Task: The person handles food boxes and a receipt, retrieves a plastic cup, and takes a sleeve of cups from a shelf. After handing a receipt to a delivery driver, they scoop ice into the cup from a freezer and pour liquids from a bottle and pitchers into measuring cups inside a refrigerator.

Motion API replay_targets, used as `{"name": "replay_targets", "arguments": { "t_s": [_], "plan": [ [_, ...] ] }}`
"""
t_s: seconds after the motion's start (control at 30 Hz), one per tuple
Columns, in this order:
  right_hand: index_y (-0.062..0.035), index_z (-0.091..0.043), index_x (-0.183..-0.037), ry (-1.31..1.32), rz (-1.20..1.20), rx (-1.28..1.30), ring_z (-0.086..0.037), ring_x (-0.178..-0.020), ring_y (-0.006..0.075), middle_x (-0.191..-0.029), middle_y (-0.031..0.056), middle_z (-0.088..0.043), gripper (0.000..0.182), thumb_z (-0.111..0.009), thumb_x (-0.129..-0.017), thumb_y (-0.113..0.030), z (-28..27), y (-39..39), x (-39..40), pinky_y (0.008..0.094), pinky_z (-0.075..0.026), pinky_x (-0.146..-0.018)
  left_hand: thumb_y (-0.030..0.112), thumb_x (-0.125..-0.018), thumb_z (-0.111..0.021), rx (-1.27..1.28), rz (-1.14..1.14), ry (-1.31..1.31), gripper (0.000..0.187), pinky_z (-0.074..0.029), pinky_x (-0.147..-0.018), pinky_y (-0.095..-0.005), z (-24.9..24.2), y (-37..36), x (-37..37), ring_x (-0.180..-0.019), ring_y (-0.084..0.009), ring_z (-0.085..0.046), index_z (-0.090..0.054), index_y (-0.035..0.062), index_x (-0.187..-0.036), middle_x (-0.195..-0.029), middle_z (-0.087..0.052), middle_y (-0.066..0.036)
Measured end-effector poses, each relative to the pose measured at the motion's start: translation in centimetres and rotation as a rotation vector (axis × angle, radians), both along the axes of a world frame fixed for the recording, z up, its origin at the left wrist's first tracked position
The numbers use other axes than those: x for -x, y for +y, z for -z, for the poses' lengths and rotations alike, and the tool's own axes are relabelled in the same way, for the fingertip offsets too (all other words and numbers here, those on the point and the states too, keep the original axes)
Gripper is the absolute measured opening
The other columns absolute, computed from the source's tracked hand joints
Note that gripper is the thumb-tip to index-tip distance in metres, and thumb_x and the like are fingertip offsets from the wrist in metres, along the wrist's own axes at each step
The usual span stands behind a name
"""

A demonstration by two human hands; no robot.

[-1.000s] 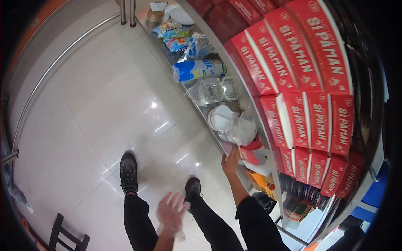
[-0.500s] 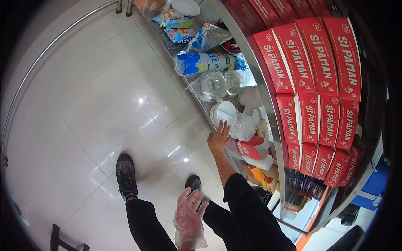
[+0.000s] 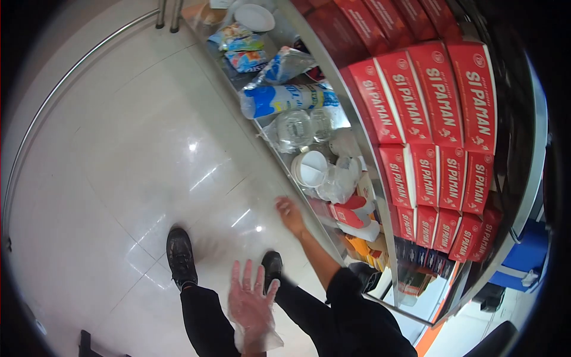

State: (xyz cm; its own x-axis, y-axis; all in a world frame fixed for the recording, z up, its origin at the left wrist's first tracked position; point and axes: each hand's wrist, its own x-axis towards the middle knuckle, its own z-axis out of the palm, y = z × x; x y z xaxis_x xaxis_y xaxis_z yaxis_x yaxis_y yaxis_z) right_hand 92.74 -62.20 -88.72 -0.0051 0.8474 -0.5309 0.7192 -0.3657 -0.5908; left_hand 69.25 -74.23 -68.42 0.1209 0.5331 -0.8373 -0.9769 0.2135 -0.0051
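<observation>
My left hand (image 3: 253, 309) wears a clear plastic glove. Its fingers are stretched out and spread over the floor near my legs, with nothing in them. My bare right hand (image 3: 290, 215) is in the air just left of the lower shelf's edge, apart from the goods. Motion blurs its fingers, which look partly curled, and I see no object in it. The closest goods are a stack of round white lids (image 3: 310, 169), a bag of clear plastic containers (image 3: 339, 181) and a red and white carton (image 3: 352, 212).
Red "SI PAMAN" boxes (image 3: 425, 107) fill the upper shelf on the right. The lower shelf (image 3: 269, 140) also bears a sleeve of plastic cups (image 3: 285, 100), clear plastic tubs (image 3: 295, 130) and colourful packets (image 3: 245, 59). A metal rail (image 3: 71, 76) curves along the left.
My right hand has drawn back from the white lids, moving left and down off the shelf. My gloved left hand has shifted left, its fingers now spread wider.
</observation>
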Motion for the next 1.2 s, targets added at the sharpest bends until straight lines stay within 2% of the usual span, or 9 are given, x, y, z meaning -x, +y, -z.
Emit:
{"name": "replay_targets", "arguments": {
  "t_s": [0.03, 0.17, 0.23, 0.3, 0.43, 0.57, 0.73, 1.13, 1.2],
  "plan": [
    [-0.0076, -0.053, -0.119, 0.747, 0.089, 0.217, -0.056, -0.094, 0.0146, -0.104, 0.0068, -0.06, 0.042, -0.061, -0.083, -0.027, -2.7, -2.5, 1.0, 0.0285, -0.047, -0.071, 0.057, -0.086, -0.037, -0.062, -0.044, -0.032, 0.067, -0.027, -0.099, -0.0598, 0.7, -0.4, 0.2, -0.136, -0.0285, -0.019, -0.021, 0.027, -0.145, -0.148, -0.022, -0.004],
    [-0.0073, -0.054, -0.117, 0.596, 0.085, 0.855, -0.061, -0.08, 0.0132, -0.099, 0.0043, -0.061, 0.034, -0.053, -0.09, -0.027, -11.7, -4.4, 7.3, 0.0253, -0.048, -0.069, 0.063, -0.081, -0.041, -0.079, 0.015, 0.151, 0.076, -0.02, -0.1, -0.0584, 0.4, 1.1, 1.3, -0.139, -0.0269, -0.009, -0.012, 0.0351, -0.146, -0.151, -0.013, 0.002],
    [-0.0088, -0.055, -0.118, 0.408, 0.045, 0.648, -0.061, -0.081, 0.0117, -0.094, 0.0039, -0.062, 0.034, -0.055, -0.089, -0.026, -10.6, -4.1, 7.0, 0.0257, -0.049, -0.068, 0.064, -0.082, -0.038, -0.076, 0.026, 0.15, 0.073, -0.015, -0.102, -0.059, 0.2, 2.2, 2.0, -0.139, -0.027, -0.008, -0.014, 0.0368, -0.145, -0.152, -0.012, 0.001],
    [-0.0094, -0.057, -0.109, -0.018, -0.076, 0.086, -0.062, -0.076, 0.0241, -0.08, 0.0118, -0.062, 0.027, -0.059, -0.085, -0.02, -7.7, -1.0, 7.9, 0.0368, -0.049, -0.068, 0.065, -0.082, -0.037, -0.093, 0.053, 0.121, 0.069, -0.014, -0.102, -0.0585, 0.3, 3.2, 2.7, -0.139, -0.0258, -0.009, -0.017, 0.0398, -0.144, -0.151, -0.013, 0.002],
    [-0.0182, -0.034, -0.134, -0.416, -0.248, -0.582, -0.056, -0.091, 0.0424, -0.112, 0.0268, -0.047, 0.056, -0.058, -0.084, -0.024, -4.9, 13.1, 13.2, 0.0505, -0.049, -0.075, 0.062, -0.08, -0.038, -0.118, 0.125, 0.091, 0.071, -0.024, -0.098, -0.0546, 1.6, 4.3, 3.5, -0.136, -0.0242, -0.016, -0.017, 0.0391, -0.144, -0.15, -0.016, 0.004],
    [-0.0187, -0.01, -0.145, -0.706, 0.05, -0.115, -0.062, -0.079, 0.0443, -0.097, 0.0302, -0.059, 0.078, -0.054, -0.085, -0.042, -7.4, 26.2, 18.8, 0.0488, -0.052, -0.069, 0.06, -0.081, -0.038, -0.096, 0.132, 0.098, 0.072, -0.02, -0.099, -0.0575, 2.9, 5.7, 5.4, -0.137, -0.0259, -0.013, -0.015, 0.0375, -0.145, -0.151, -0.014, 0.003],
    [-0.0116, -0.014, -0.144, -0.697, 0.049, -0.356, -0.063, -0.075, 0.0441, -0.084, 0.0283, -0.062, 0.071, -0.053, -0.085, -0.017, -0.5, 26.7, 15.3, 0.0508, -0.05, -0.067, 0.059, -0.082, -0.038, -0.131, 0.125, 0.106, 0.072, -0.01, -0.102, -0.0612, 2.3, 8.9, 9.5, -0.139, -0.0299, -0.007, -0.015, 0.0347, -0.145, -0.152, -0.011, -0.001],
    [-0.0077, -0.039, -0.134, -0.542, 0.127, -0.521, -0.061, -0.072, 0.0446, -0.082, 0.0304, -0.061, 0.059, -0.05, -0.077, 0.001, -22.6, 16.4, 19.6, 0.0501, -0.047, -0.065, 0.048, -0.091, -0.04, -0.172, -0.159, -0.04, 0.058, -0.043, -0.089, -0.0506, 2.6, 6.2, 8.2, -0.125, -0.0203, -0.037, -0.025, 0.0259, -0.143, -0.139, -0.038, -0.001],
    [-0.007, -0.036, -0.135, -0.488, 0.075, -0.559, -0.062, -0.073, 0.0437, -0.085, 0.027, -0.063, 0.06, -0.049, -0.078, 0.002, -27.1, 12.5, 19.9, 0.0472, -0.049, -0.062, 0.05, -0.09, -0.04, -0.183, -0.099, 0.054, 0.051, -0.043, -0.091, -0.0561, 1.9, 5.1, 7.1, -0.125, -0.0284, -0.04, -0.036, 0.0297, -0.136, -0.133, -0.044, -0.005]
  ]
}}
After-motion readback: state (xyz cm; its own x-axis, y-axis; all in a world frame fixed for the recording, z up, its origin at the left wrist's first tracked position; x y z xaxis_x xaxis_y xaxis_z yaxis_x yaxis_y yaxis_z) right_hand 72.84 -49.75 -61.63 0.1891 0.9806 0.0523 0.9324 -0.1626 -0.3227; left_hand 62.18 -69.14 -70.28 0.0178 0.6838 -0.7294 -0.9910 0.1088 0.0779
